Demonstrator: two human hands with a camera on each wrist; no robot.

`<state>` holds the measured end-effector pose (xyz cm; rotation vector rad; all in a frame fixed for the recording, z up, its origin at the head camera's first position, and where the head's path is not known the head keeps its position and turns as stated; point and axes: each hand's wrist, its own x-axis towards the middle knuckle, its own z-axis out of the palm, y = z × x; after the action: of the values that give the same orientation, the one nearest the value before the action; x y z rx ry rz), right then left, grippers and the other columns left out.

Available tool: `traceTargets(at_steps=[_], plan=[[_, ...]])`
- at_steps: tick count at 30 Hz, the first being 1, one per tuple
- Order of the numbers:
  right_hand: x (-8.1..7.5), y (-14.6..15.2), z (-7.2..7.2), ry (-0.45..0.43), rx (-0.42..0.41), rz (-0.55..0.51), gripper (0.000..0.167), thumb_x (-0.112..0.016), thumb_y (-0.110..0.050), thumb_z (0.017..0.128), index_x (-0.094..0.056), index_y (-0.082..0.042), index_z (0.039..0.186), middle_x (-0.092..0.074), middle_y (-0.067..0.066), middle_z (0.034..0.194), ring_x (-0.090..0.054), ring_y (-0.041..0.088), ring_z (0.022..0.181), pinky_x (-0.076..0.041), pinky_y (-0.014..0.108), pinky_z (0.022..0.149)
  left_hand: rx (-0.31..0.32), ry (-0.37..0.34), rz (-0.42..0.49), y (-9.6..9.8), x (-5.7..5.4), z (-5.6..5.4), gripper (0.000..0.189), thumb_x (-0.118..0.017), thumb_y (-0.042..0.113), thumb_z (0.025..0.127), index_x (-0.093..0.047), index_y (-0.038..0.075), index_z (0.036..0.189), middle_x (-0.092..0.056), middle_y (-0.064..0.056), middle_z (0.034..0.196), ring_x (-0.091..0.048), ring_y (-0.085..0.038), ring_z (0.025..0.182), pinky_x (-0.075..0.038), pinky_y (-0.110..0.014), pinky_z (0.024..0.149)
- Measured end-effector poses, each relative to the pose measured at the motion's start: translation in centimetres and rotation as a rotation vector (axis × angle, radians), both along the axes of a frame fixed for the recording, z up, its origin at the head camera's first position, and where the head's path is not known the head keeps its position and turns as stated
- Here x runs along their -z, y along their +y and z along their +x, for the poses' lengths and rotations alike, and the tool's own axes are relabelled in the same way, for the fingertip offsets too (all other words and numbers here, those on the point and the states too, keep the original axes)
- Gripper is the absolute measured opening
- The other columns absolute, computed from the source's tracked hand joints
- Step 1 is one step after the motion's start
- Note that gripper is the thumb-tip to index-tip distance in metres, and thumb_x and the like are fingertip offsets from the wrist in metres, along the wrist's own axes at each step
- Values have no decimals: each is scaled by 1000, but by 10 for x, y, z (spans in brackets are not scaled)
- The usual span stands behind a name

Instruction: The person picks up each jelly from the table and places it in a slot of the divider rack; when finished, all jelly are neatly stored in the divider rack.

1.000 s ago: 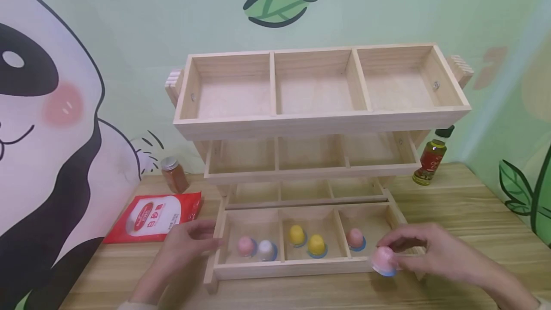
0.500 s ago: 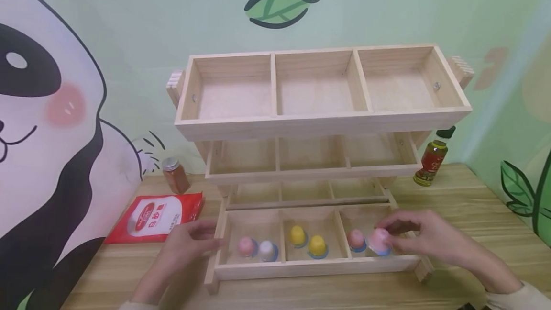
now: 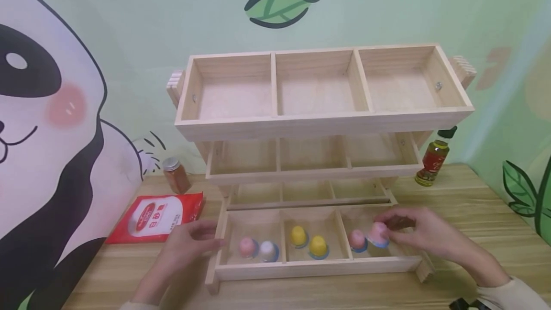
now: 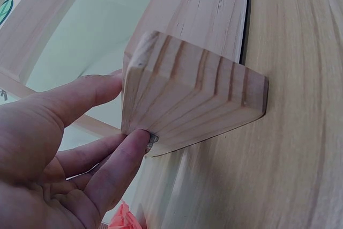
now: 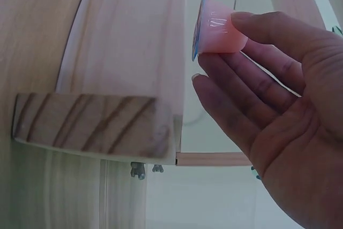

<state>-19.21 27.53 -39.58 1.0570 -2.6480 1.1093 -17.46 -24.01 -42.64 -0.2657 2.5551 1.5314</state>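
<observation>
My right hand [image 3: 424, 231] pinches a pink jelly cup [image 5: 220, 28] between thumb and fingers, its blue-edged lid facing down, over the right compartment of the bottom tray. Just left of it in that compartment sits another pink jelly cup [image 3: 357, 239]. Two yellow jelly cups, one nearer the front [image 3: 318, 247], occupy the middle compartment. In the left one are a pink jelly cup [image 3: 247, 247] and a white jelly cup [image 3: 268, 250]. My left hand [image 3: 187, 245] holds the left side of the wooden tiered storage box [image 4: 177, 84], thumb and fingertips against its end board.
Upper trays of the box rise behind, the top tray [image 3: 323, 121] jutting forward. A red and white packet [image 3: 155, 216] and a jar with a metal lid [image 3: 176, 176] are at left. An oil bottle [image 3: 432, 159] stands behind right on the table [image 3: 473, 214].
My right hand has carried the pink jelly cup from over the tray's front right edge back and slightly left, into the right compartment. My left hand keeps its place.
</observation>
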Motion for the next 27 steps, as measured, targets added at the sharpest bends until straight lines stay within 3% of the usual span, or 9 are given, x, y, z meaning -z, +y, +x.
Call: traceTargets(at_steps=[6,22,27], plan=[[3,0,-1,28,-11,-29,26,-81,-3,93,-77,-3,118,-78,-4,109,-71,7,96,-62,28,79,-5,-1,-4,1,0,0,64,-95,35,81,-71,10,135,-77,-7,119,-75,-21,98,-62,-45,91],[9,0,-4,-73,106,90,29,-84,-14,92,-76,-3,118,-77,2,109,-71,11,98,-62,32,83,5,4,-26,1,-1,0,67,-95,36,80,-70,10,136,-76,-7,121,-75,-21,98,-61,-47,93],[12,-1,-4,-42,104,112,28,-85,-13,90,-77,-4,115,-76,-1,107,-70,11,95,-62,32,80,11,7,-30,0,-1,1,66,-94,36,81,-70,10,137,-76,-7,121,-75,-21,98,-61,-46,92]])
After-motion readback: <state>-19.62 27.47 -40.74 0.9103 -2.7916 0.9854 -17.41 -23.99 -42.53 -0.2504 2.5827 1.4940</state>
